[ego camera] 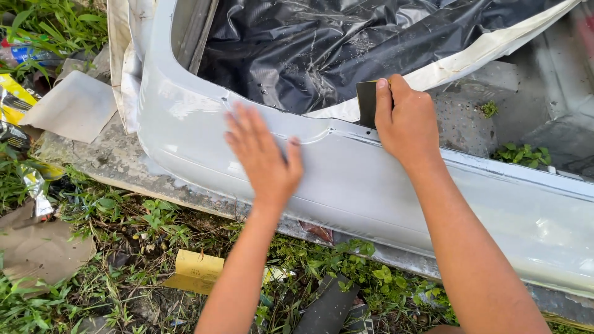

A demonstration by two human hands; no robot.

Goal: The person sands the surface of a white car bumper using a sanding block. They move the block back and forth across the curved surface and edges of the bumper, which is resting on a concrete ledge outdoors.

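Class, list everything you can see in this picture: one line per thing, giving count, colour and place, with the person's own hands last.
Curved painted body panel: one, pale grey, across the middle.
Crumpled plastic sheet: one, black, behind the panel at top.
Small dark sanding sheet: one, dark grey, on the panel's upper edge under the right hand.
Flat cardboard piece: one, grey-brown, upper left.
Folded paper sheet: one, yellow, in the grass below the panel.
Grass and weeds: green, along the bottom and left.
Left hand: one, flat on the panel, empty.
Right hand: one, fingers pressing the sanding sheet.
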